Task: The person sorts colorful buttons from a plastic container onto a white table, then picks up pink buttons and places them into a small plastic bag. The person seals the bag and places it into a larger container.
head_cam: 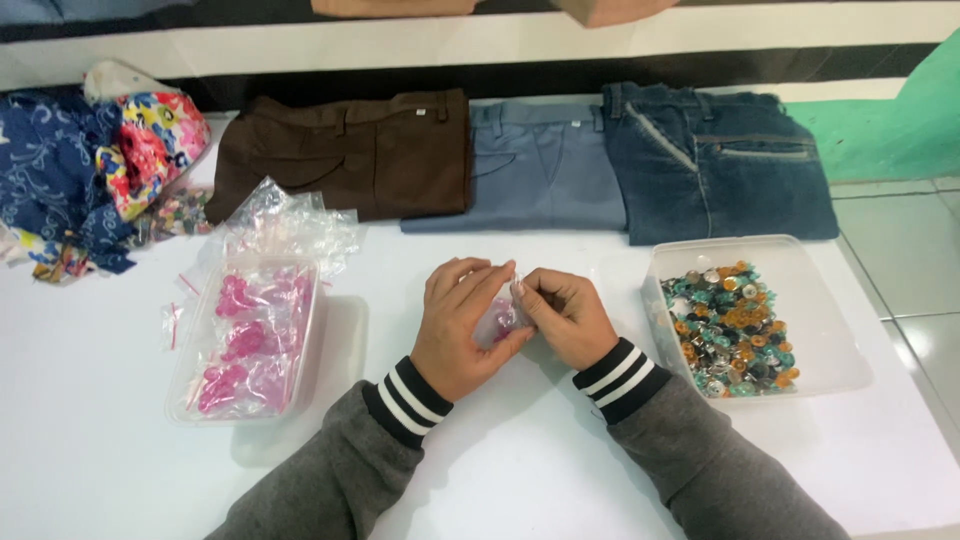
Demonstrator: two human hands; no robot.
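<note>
I see both hands meeting near the middle of the white worktop, a little toward its near edge. My left hand is curled narrow, its fingers pinched on a small clear bag with something pink inside. My right hand is closed on the same bag from the other side, fingertips pressed at its top edge. The bag sits between the two hands, just above the worktop; I cannot tell whether it touches the surface.

Toward the left edge stands a clear plastic tray holding filled bags of pink pieces, with loose empty clear bags piled just behind it. Toward the right edge stands a second clear plastic tub holding a heap of small buttons in teal, orange and silver.

Along the far edge lie three folded trousers side by side: brown, grey-blue and dark denim. At the far left corner lies a bundle of flowered cloth.
</note>
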